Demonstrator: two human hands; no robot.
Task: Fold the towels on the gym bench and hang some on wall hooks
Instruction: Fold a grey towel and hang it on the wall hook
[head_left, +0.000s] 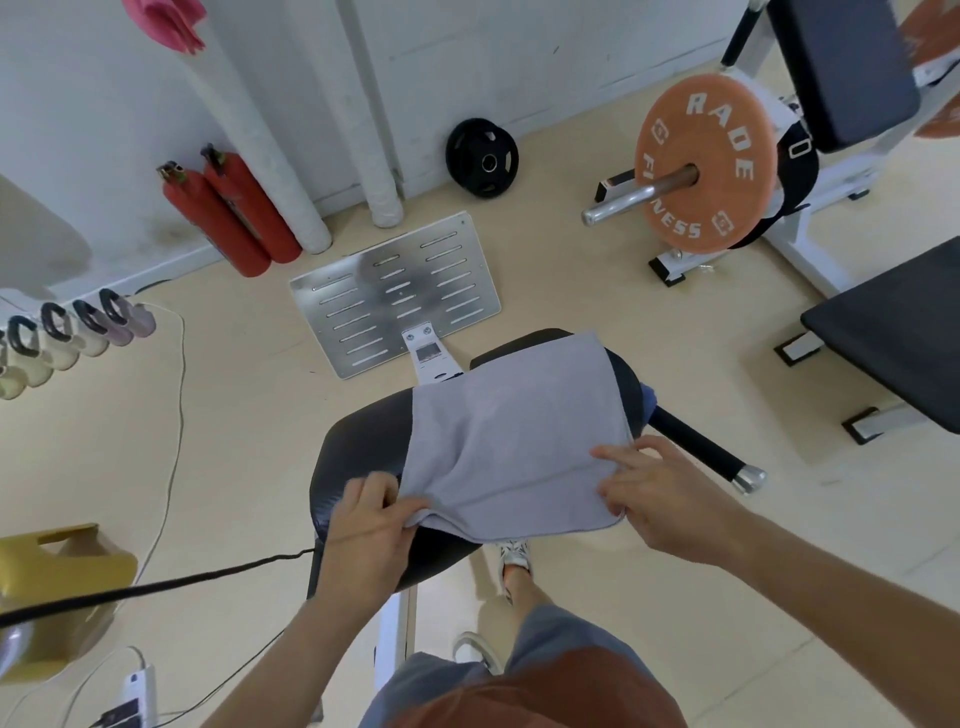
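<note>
A grey towel (514, 431) lies spread over the black padded gym bench (363, 447) in the middle of the view. My left hand (371, 519) pinches the towel's near left corner, lifting the edge a little. My right hand (660, 499) grips the near right corner with fingers on top of the cloth. A pink towel (166, 21) hangs on the wall at the top left. A bit of dark blue cloth (649, 402) shows past the bench's right side.
Two red fire extinguishers (228, 213) stand by the wall, with a metal footplate (395, 296) ahead of the bench. An orange weight plate (706, 161) sits on a bar at the right. Kettlebells (67, 332), cables and a yellow box (57, 587) lie at the left.
</note>
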